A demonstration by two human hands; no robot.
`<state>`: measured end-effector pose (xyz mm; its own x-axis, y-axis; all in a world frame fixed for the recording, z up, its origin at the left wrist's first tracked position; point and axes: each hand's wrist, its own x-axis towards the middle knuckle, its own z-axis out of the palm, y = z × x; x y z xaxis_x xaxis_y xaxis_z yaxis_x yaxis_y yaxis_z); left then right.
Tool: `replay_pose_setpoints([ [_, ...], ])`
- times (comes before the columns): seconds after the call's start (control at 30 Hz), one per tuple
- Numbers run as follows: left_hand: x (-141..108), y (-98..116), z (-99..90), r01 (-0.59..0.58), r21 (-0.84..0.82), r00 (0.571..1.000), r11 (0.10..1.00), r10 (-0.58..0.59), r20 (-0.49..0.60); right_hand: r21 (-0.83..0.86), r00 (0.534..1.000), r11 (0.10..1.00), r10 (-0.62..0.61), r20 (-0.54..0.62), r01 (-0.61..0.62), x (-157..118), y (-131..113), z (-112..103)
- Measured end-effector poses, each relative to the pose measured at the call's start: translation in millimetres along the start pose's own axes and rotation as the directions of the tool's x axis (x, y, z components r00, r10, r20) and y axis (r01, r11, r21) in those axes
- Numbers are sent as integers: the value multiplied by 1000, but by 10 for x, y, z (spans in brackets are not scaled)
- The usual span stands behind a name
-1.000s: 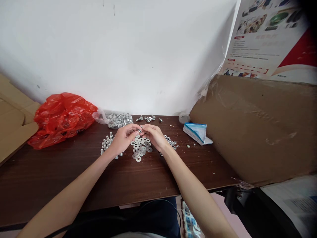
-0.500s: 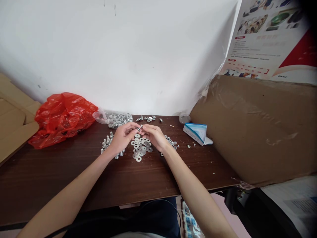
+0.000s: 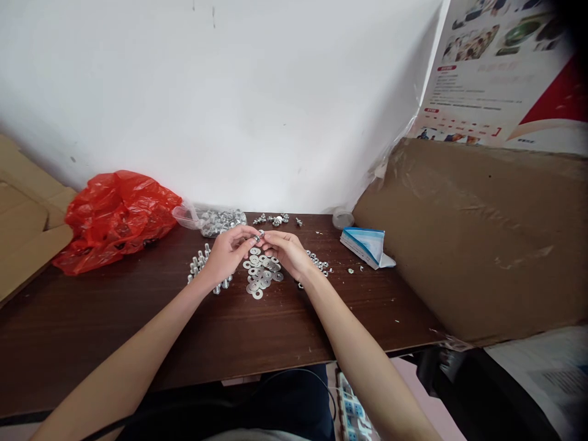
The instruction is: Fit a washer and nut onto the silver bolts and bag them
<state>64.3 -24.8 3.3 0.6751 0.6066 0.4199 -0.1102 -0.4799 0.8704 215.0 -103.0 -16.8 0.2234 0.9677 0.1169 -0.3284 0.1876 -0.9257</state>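
Observation:
Above the middle of the table, my left hand (image 3: 226, 255) and my right hand (image 3: 289, 252) meet fingertip to fingertip. Between them is a small shiny bolt (image 3: 256, 239), mostly covered by the fingers. My left thumb and fingers pinch it from one side, and my right fingers close on its other end. Whether a washer or nut sits on it cannot be made out. Flat washers (image 3: 261, 278) lie in a loose pile just below the hands. Upright bolts (image 3: 196, 264) stand by my left wrist, partly hidden. Nuts (image 3: 319, 263) are scattered beyond my right wrist.
Against the wall are a clear tub of metal parts (image 3: 223, 220), several bolts with fitted parts (image 3: 277, 221) and a round clear container (image 3: 342, 218). A red plastic bag (image 3: 119, 214) lies left; a blue-white packet (image 3: 365, 245) and large cardboard (image 3: 478, 239) are right.
Both hands keep almost the same place and grip. The fingers have shifted only slightly around the bolt.

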Motion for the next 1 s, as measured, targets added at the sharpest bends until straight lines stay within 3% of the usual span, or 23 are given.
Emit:
replay_pose_setpoints([
  [0.67, -6, -1, 2, -23, -11, 1000, 1000, 23, 14, 5, 998, 999, 36, -49, -36, -5, 1, 24],
  [1.0, -14, -34, -23, -47, 15, 997, 999, 46, 66, 59, 990, 994, 80, 119, -88, -3, 9, 6],
])
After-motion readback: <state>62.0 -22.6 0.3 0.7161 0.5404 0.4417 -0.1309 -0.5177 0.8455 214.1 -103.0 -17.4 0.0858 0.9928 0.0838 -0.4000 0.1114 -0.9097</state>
